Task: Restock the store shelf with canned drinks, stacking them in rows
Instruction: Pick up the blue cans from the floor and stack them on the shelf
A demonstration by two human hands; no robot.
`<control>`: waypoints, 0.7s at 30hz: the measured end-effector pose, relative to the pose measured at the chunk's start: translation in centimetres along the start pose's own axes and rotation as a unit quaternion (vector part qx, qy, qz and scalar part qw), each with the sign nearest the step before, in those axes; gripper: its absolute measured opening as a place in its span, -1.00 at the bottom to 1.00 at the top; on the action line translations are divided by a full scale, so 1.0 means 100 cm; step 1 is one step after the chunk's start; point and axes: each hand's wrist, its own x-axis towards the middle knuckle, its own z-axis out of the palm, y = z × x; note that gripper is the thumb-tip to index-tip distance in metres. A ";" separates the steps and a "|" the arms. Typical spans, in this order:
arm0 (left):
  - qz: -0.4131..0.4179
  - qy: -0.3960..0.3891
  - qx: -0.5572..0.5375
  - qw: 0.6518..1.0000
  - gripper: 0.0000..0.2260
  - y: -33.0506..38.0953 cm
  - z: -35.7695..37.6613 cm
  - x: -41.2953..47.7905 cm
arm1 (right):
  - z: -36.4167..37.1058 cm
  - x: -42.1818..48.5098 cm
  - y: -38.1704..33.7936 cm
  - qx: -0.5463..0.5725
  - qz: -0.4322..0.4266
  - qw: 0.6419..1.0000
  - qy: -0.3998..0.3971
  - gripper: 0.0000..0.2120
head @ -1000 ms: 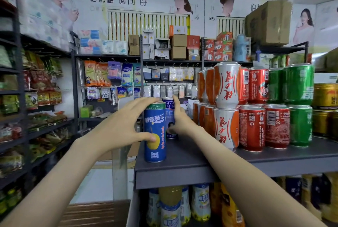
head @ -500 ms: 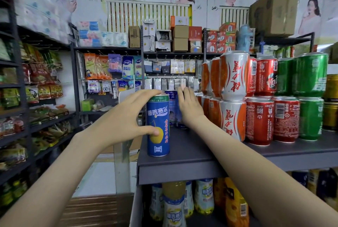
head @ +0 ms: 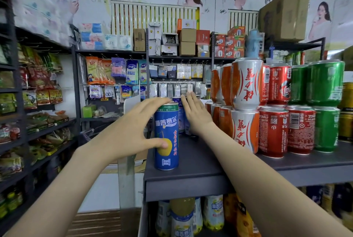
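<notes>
The blue can stands upright on the grey shelf, close to its front left corner. We see the left hand grasping it: the thumb presses the yellow fruit on the label, the forefinger reaches over the top rim, and the forearm comes in from the lower left. The right hand lies further back, released, with its fingers straight and together, pointing up and away. Its palm is turned toward a second blue can behind the first. We cannot tell whether the palm touches that can, since the hand and the front can hide most of it. To the right, well apart from the front can, orange-and-silver cans stand two high, then red cans and green cans. Gold cans are cut off by the right edge. Below the shelf, bottles show only as a blur.
</notes>
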 end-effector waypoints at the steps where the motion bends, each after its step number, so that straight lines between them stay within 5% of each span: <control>1: 0.000 -0.001 0.001 1.000 -0.25 0.000 0.000 0.000 | 0.001 0.000 -0.001 -0.007 -0.002 1.000 0.002 0.01; 6: -0.003 -0.005 -0.003 1.000 -0.25 -0.003 0.000 0.000 | 0.004 0.002 0.002 -0.051 -0.001 0.998 0.024 -0.16; 21: -0.009 -0.031 -0.006 0.999 -0.25 -0.007 0.000 0.000 | 0.012 0.014 0.000 0.046 0.034 0.998 -0.004 -0.08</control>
